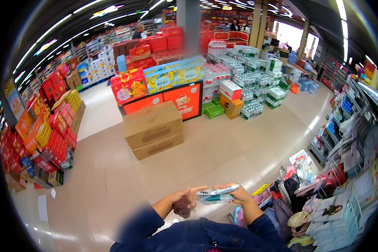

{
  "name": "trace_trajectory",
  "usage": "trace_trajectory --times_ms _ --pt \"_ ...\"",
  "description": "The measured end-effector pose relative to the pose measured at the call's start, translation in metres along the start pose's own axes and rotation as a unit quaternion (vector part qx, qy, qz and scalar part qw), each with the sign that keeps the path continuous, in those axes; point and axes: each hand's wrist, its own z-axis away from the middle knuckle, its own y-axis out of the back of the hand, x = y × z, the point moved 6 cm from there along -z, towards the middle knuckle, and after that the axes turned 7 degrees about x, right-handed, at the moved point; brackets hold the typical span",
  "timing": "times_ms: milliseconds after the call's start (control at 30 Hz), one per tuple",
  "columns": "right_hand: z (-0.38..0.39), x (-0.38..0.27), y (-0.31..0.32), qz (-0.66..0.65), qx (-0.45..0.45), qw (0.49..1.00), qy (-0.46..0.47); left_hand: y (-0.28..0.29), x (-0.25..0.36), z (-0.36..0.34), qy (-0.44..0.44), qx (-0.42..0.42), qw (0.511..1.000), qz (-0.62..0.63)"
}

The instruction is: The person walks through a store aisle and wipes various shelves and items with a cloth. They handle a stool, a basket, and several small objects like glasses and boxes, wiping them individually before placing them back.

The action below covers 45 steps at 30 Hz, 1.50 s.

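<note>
My right hand (240,194) grips a flat, shiny plastic packet (219,195), silvery with a dark green band, and holds it level in front of my body. It looks like more than one packet stacked, but I cannot tell for sure. To the left, my left hand (181,197) has a crumpled dark brown bundle (182,208), perhaps fabric, hanging under its palm and curled fingers. Its forefinger stretches toward the packet's left end; whether it touches is unclear.
At the lower right lies a heap of clothing and packaged goods (287,206), beside a stack of printed packs (336,218) and shelving (336,134). Ahead stand two stacked cardboard cartons (154,128) and shrink-wrapped bottle packs (252,80). Red gift boxes (56,147) line the left.
</note>
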Motion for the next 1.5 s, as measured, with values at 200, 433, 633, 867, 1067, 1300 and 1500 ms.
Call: trace_trajectory --times_ms 200,433,633,867,1067,1300,1500 --pt "-0.002 -0.005 -0.009 0.055 0.039 0.996 0.065 0.012 -0.003 -0.014 0.113 -0.006 0.982 -0.148" --pt "0.001 0.009 -0.047 -0.146 0.126 0.933 0.303 0.015 0.021 -0.041 -0.01 0.09 0.985 -0.146" --pt "0.05 0.023 -0.064 0.115 0.471 0.772 0.41 0.013 -0.024 -0.05 -0.017 0.038 0.962 -0.272" --pt "0.139 0.075 -0.071 -0.21 0.523 0.666 0.489 -0.051 -0.088 -0.029 -0.028 -0.062 0.928 -0.367" --pt "0.242 0.135 -0.063 -0.289 0.475 0.704 0.442 -0.126 -0.149 -0.004 -0.133 -0.203 0.794 -0.557" --pt "0.435 0.22 -0.132 -0.114 0.652 0.556 0.502 -0.21 -0.303 0.032 -0.041 -0.357 0.734 -0.576" --pt "0.538 0.31 -0.164 -0.139 0.764 0.434 0.457 -0.28 -0.405 0.078 0.023 -0.565 0.633 -0.528"
